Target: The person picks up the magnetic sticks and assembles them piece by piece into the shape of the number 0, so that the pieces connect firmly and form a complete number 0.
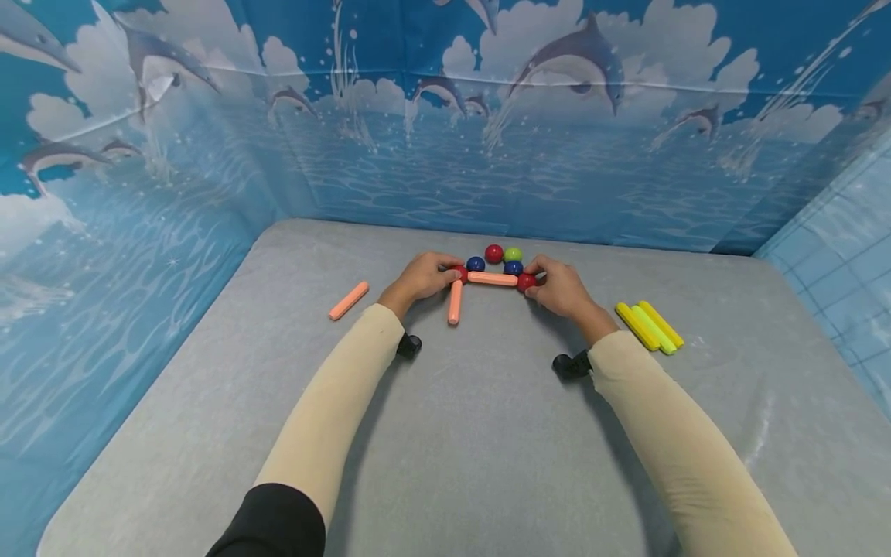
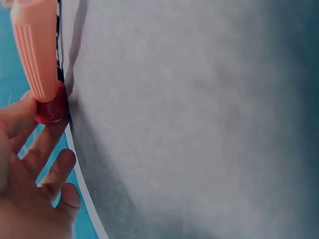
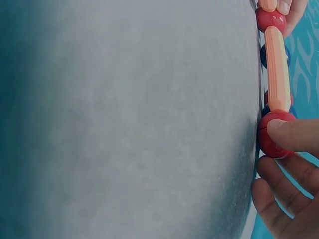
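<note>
An orange rod spans sideways between two red balls, one at each end. My left hand pinches the left red ball between thumb and fingers. From that same ball a second orange rod points toward me. The right red ball is gripped by my right hand, its thumb pressed on the ball's side. Just behind the sideways rod sit two blue balls, partly covered by it in the right wrist view.
A loose red ball and a green ball lie farther back, near the dolphin-print curtain. A single orange rod lies left on the grey table. Several yellow rods lie side by side at the right.
</note>
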Tool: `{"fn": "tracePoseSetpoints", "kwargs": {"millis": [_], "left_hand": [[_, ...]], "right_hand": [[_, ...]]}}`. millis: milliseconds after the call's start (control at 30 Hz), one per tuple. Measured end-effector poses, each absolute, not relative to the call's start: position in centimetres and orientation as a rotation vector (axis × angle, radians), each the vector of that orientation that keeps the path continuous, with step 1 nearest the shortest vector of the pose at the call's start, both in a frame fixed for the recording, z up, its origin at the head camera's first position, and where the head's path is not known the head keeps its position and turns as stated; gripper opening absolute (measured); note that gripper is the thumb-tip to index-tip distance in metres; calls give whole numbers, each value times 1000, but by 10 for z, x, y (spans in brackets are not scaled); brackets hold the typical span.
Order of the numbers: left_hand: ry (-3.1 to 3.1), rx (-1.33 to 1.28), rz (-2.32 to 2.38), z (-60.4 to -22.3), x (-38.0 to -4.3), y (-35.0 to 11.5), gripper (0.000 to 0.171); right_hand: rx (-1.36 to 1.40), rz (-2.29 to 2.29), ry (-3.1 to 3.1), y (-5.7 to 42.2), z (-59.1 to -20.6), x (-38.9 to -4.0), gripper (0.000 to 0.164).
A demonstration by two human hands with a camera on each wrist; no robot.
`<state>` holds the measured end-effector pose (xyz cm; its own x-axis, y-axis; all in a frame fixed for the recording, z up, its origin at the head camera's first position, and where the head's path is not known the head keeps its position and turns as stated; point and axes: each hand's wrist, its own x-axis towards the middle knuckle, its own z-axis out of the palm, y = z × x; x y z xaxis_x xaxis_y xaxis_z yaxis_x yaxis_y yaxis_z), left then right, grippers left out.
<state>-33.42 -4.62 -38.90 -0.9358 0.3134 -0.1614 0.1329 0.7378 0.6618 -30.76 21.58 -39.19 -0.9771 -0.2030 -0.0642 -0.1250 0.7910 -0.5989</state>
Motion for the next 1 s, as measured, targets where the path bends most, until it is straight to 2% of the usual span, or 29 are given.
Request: {"fn": "tracePoseSetpoints", "kwargs": {"millis": [433,667,800,1000], "left_hand": [[2665,353,1006,-393,-335,-44,41],[2655,320,992,-393,-336,-46,41],[2647,304,985,-392,-336,-46,41],[2649,294,976,-388,-337,-47,41]], "right_hand": [[-237,-932,2863,217,-397,-310,33],[-270,-895,2840,221,-391,-305,40],[-300,-823,2839,236,-376,-301,43],[-431,-689,2883,281,-350,-290,34]]}}
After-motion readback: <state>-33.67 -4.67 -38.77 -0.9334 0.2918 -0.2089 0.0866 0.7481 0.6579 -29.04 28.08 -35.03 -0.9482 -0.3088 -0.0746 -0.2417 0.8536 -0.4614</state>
